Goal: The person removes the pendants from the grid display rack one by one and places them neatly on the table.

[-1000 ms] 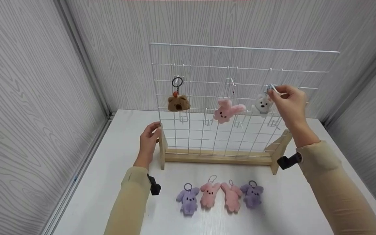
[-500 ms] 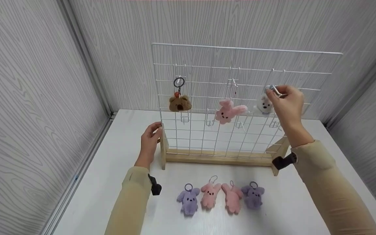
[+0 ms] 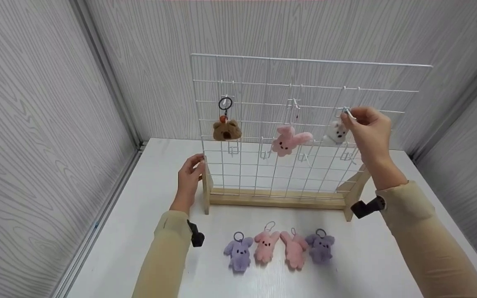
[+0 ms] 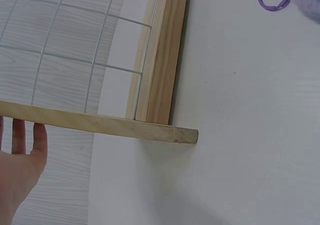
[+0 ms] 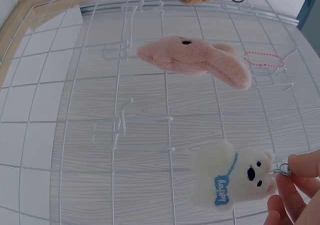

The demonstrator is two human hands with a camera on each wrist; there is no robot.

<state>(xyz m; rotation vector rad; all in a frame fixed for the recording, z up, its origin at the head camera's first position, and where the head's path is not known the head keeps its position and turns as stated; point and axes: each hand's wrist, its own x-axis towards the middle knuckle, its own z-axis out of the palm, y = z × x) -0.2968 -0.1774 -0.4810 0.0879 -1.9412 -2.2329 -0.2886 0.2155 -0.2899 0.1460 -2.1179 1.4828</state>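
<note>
My right hand pinches the small metal ring of a white plush bear keychain between thumb and fingers, right at a white hook on the upper right of the wire grid. The bear wears a blue tag lettered "happy" and hangs in front of the wires. At the grid's left end, my left hand rests its extended fingertips on the outer face of the wooden side post. A pink bunny keychain hangs mid-grid, and a brown bear-head keychain with a black ring hangs at the left.
On the white table before the stand lie two purple plush keychains and two pink ones in a row. Lower hooks jut from the grid without keychains. A wooden base bar carries the grid; patterned panels surround the table.
The white bear turns and sways slightly under my right hand, which stays at the hook with small shifts. My left hand holds its place at the post.
</note>
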